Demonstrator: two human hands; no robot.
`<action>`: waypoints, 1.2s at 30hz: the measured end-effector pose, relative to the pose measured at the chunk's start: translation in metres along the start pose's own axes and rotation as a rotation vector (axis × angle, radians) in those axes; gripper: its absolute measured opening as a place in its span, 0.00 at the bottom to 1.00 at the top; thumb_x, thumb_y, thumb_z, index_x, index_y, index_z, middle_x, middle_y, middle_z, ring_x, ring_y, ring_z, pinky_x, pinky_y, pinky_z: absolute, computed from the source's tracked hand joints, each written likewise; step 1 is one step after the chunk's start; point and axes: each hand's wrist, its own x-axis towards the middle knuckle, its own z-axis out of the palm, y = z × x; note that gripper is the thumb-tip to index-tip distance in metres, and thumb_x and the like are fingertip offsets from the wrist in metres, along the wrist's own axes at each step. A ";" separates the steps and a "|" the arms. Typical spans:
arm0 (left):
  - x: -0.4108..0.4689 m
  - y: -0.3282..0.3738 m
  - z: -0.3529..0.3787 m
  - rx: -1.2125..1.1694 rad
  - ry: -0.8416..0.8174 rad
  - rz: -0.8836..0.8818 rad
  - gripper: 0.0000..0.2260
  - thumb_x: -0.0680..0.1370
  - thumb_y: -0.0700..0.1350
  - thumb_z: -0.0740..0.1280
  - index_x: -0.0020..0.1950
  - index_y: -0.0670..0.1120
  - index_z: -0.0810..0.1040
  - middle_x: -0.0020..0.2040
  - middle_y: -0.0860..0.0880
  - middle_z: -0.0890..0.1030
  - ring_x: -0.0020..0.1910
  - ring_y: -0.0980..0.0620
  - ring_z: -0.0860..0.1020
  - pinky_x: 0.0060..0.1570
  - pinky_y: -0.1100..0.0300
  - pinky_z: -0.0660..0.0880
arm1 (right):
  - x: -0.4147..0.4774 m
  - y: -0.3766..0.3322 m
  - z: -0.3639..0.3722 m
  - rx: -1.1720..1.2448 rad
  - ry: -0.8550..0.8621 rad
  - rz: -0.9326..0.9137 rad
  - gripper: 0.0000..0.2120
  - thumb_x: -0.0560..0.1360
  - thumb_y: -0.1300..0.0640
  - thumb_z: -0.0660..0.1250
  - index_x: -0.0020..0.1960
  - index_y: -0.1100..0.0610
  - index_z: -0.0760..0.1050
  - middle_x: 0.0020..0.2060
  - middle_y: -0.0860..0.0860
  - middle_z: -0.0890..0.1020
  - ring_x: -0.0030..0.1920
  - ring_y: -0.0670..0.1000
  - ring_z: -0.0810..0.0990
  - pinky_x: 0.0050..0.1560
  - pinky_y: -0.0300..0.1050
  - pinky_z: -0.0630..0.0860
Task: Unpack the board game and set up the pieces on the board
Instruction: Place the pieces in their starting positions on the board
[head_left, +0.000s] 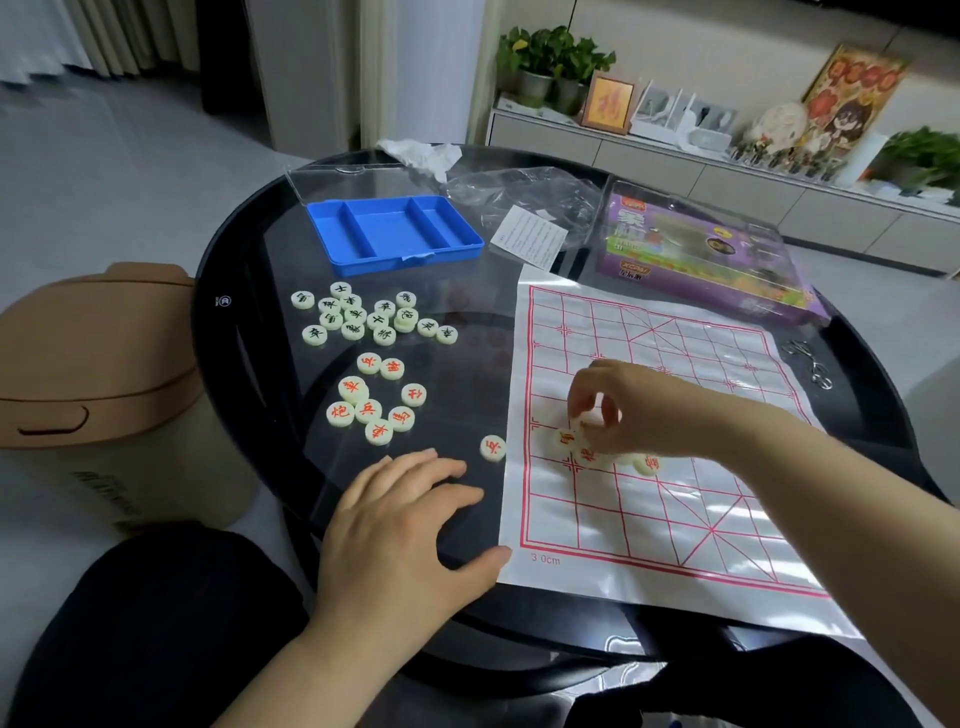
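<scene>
A white sheet board (675, 545) with red grid lines lies on the right of the round black glass table (249, 270). My right hand (623, 410) hovers over its left part and pinches a pale round piece above several red-lettered pieces (563, 440) bunched on the board. My left hand (400, 525) rests flat on the glass, its thumb at the board's near-left corner. One red piece (492, 448) lies just off the board's left edge. A cluster of red-lettered pieces (370, 402) and a cluster of black-lettered pieces (363, 317) lie on the glass at left.
An empty blue tray (395, 231) with a clear lid behind it sits at the back. A clear plastic bag (519, 192), a paper leaflet (530, 235) and a purple game box (701, 254) lie beyond the board. Metal rings (815, 364) lie right of it. A tan bin (98, 384) stands left.
</scene>
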 end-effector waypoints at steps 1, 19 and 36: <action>0.000 0.000 0.000 0.002 -0.001 0.001 0.21 0.63 0.63 0.60 0.42 0.51 0.83 0.48 0.55 0.82 0.55 0.57 0.69 0.59 0.62 0.59 | 0.000 0.001 -0.004 0.012 0.015 -0.003 0.11 0.74 0.59 0.65 0.56 0.55 0.72 0.50 0.48 0.71 0.47 0.46 0.71 0.41 0.29 0.68; 0.000 -0.002 0.002 0.001 0.015 0.012 0.20 0.62 0.63 0.60 0.40 0.52 0.83 0.46 0.54 0.82 0.53 0.58 0.70 0.58 0.62 0.60 | 0.030 -0.063 0.017 -0.126 0.011 -0.255 0.14 0.74 0.62 0.63 0.58 0.56 0.72 0.56 0.52 0.71 0.46 0.47 0.69 0.43 0.39 0.67; -0.002 -0.002 0.001 0.114 -0.054 -0.097 0.27 0.61 0.66 0.58 0.47 0.51 0.81 0.52 0.52 0.81 0.58 0.55 0.68 0.61 0.54 0.58 | 0.068 -0.091 0.012 -0.092 0.033 -0.322 0.18 0.73 0.59 0.64 0.63 0.56 0.67 0.59 0.53 0.69 0.54 0.53 0.73 0.42 0.38 0.63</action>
